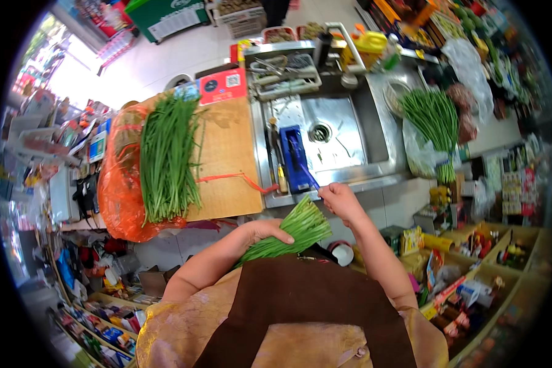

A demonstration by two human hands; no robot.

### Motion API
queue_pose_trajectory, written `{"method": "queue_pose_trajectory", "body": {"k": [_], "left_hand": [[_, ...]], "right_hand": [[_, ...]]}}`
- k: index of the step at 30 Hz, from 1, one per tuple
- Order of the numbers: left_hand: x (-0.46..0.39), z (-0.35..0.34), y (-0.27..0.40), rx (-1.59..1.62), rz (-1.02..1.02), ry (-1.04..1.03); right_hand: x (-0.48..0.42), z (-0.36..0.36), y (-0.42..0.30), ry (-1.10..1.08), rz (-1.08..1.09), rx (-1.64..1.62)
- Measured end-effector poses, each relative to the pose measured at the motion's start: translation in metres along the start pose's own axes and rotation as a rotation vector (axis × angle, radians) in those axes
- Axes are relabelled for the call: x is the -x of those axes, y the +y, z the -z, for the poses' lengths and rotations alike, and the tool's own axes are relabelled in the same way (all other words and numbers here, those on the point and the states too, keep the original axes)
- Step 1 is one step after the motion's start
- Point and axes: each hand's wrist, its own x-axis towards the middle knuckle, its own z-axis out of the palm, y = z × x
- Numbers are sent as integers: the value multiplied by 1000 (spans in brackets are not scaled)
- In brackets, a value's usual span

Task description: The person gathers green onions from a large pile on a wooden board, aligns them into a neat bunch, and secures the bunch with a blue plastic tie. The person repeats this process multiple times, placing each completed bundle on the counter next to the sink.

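Note:
My left hand (270,231) is closed around a bundle of green garlic chives (299,230), held against the apron with the cut ends pointing up and right. My right hand (338,198) pinches one end of a purple-blue strip (309,175). The strip's other end reaches into a blue tray (294,156) at the left side of the steel sink (382,147). A large loose pile of chives (168,161) lies on the wooden board (227,152) to the left, beside an orange plastic bag (119,184). A red strip (225,176) crosses the board.
A tied chive bundle (432,119) lies right of the sink on a plastic bag. A rack of utensils (285,73) spans the sink's back left, near a yellow jug (365,48). Knife-like tools (279,161) lie beside the blue tray. Wooden bins (483,271) of packaged goods stand lower right.

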Motion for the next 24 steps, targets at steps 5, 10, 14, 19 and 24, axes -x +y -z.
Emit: {"method": "queue_pose_trajectory", "body": {"k": [5, 10, 14, 19, 24], "left_hand": [[-33, 7, -5, 98, 83, -86], [-51, 2, 2, 72, 177, -107], [-60, 8, 0, 21, 181, -73], [-71, 13, -1, -1, 154, -71], [-77, 10, 6, -5, 184, -21]], "right_hand": [[39, 7, 0, 27, 145, 146], [113, 9, -3, -13, 122, 228], [158, 28, 18, -75, -8, 155], [181, 41, 42, -91, -178, 40], [183, 42, 58, -81, -99, -5]]}}
